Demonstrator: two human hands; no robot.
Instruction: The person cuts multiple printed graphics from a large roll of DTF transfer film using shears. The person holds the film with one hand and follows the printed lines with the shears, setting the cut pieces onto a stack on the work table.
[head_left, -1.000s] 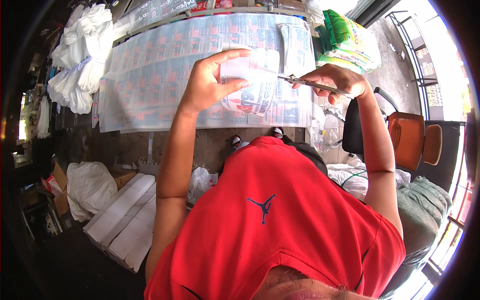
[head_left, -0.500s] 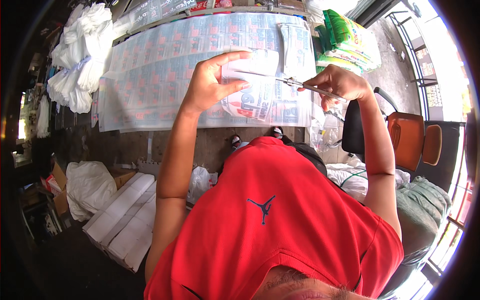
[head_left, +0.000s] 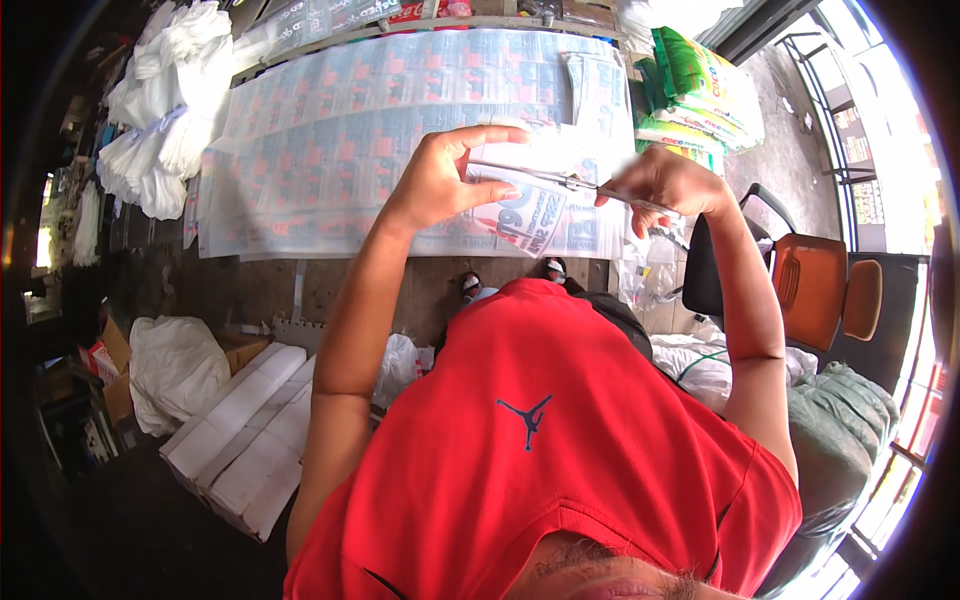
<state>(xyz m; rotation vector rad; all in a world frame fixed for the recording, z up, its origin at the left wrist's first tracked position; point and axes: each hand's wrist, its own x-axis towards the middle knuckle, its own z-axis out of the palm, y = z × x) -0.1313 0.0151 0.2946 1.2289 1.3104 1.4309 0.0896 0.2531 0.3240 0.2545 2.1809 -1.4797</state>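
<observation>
Hands (head_left: 438, 182) (head_left: 670, 185) and scissors (head_left: 575, 182) lower in view — printed sheet's lower flap (head_left: 534, 220) more tilted

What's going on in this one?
A person in a red shirt holds a small printed sheet in the left hand and scissors in the right hand. The scissors' blades reach across the small sheet toward the left hand; how far any cut runs is unclear. Beyond lies a wide sheet with repeated prints.

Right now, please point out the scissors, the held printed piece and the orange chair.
Scissors (head_left: 571, 182), head view: on the pivot.
Printed piece (head_left: 532, 216), head view: on its lower part.
Orange chair (head_left: 808, 290), head view: larger orange panel.
</observation>
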